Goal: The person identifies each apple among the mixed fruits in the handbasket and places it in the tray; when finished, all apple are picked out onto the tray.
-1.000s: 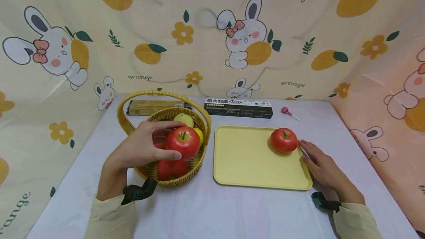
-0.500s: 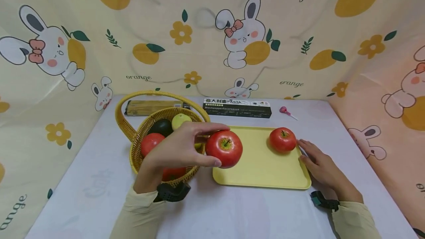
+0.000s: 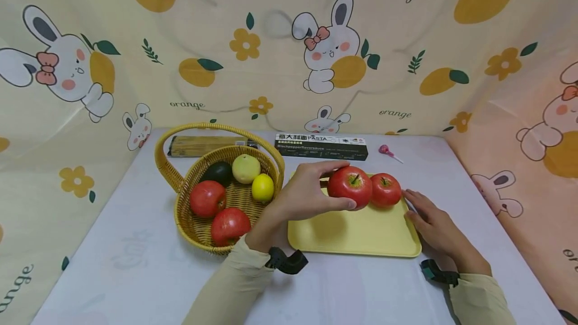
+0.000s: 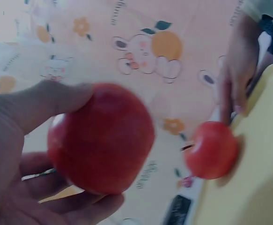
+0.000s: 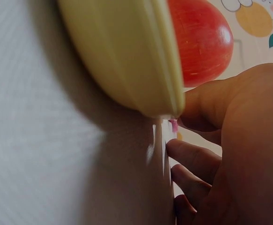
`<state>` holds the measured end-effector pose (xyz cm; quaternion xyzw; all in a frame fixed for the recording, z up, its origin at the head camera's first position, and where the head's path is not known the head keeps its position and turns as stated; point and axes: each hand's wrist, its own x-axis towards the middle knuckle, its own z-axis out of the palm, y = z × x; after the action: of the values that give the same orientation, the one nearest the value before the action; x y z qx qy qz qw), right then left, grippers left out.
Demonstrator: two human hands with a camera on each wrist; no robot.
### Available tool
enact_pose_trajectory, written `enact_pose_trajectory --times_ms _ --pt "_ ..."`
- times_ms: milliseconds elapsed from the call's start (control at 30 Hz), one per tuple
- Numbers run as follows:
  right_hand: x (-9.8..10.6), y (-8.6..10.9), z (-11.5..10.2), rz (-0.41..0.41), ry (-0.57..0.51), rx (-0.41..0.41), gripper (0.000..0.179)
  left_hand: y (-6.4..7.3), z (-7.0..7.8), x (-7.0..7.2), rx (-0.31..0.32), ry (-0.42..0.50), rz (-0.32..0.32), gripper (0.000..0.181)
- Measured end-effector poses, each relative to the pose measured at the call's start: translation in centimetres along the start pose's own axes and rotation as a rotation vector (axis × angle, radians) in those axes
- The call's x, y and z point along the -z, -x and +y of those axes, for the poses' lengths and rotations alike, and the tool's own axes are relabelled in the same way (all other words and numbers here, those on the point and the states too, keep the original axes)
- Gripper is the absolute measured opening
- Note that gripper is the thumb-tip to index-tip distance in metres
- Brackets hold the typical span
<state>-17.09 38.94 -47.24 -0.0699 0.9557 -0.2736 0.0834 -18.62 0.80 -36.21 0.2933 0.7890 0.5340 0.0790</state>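
Observation:
In the head view my left hand [image 3: 307, 192] grips a red apple [image 3: 350, 188] between thumb and fingers, holding it over the yellow tray [image 3: 356, 237], whose surface carries a shadow below. Another red apple [image 3: 386, 191] sits on the tray's right part, just beside the held one in this view. The left wrist view shows the held apple [image 4: 101, 140] close up, apart from the tray apple [image 4: 212, 150]. My right hand [image 3: 437, 222] lies at the tray's right edge; its thumb is at the rim and its fingers rest on the table.
A wicker basket [image 3: 179, 217] with a tall handle stands left of the tray. Inside are two red apples [image 3: 230, 225], a dark green fruit [image 3: 218, 173], a pale green fruit [image 3: 246, 168] and a lemon [image 3: 262, 187]. Behind lie spaghetti [image 3: 203, 146], a pasta box [image 3: 321, 147] and a lollipop [image 3: 385, 149].
My left hand has carried the red apple from above the basket rightward to over the tray, close to the other apple. The right hand stays at the tray's edge.

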Motion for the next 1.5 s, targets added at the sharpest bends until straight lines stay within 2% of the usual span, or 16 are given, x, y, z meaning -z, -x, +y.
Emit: enact_pose_trajectory --times_ms 167,300,467,767,967,1100,1267,1400,1500 --pt "0.0 0.0 0.0 0.008 0.003 0.008 0.068 -1.6 -1.2 -1.9 0.145 0.073 0.107 0.079" --pt "0.0 0.1 0.0 0.01 -0.001 0.012 0.068 -2.5 -2.4 -2.8 0.19 0.097 0.161 0.078" --pt "0.0 0.1 -0.1 0.002 -0.003 -0.007 0.069 -3.5 -4.3 -3.7 0.22 0.096 0.167 0.076" --pt "-0.1 0.0 -0.1 0.001 0.001 -0.013 0.069 -4.8 -7.1 -4.9 0.315 0.058 0.184 0.074" --pt "-0.1 0.0 0.0 0.002 0.002 -0.011 0.07 -5.5 -8.6 -5.7 0.312 0.066 0.167 0.077" --pt "-0.1 -0.1 0.0 0.005 0.002 -0.007 0.07 -5.6 -8.8 -6.0 0.299 0.023 0.145 0.081" --pt "-0.1 -0.1 0.1 0.014 0.002 -0.002 0.069 -5.4 -8.1 -6.1 0.292 -0.072 0.113 0.086" --pt "-0.2 -0.1 0.2 0.022 -0.002 0.003 0.068 -4.8 -7.2 -6.0 0.305 -0.171 0.143 0.09" --pt "-0.2 -0.2 0.2 0.023 -0.004 0.003 0.068 -3.7 -6.3 -5.9 0.288 -0.26 0.175 0.089"
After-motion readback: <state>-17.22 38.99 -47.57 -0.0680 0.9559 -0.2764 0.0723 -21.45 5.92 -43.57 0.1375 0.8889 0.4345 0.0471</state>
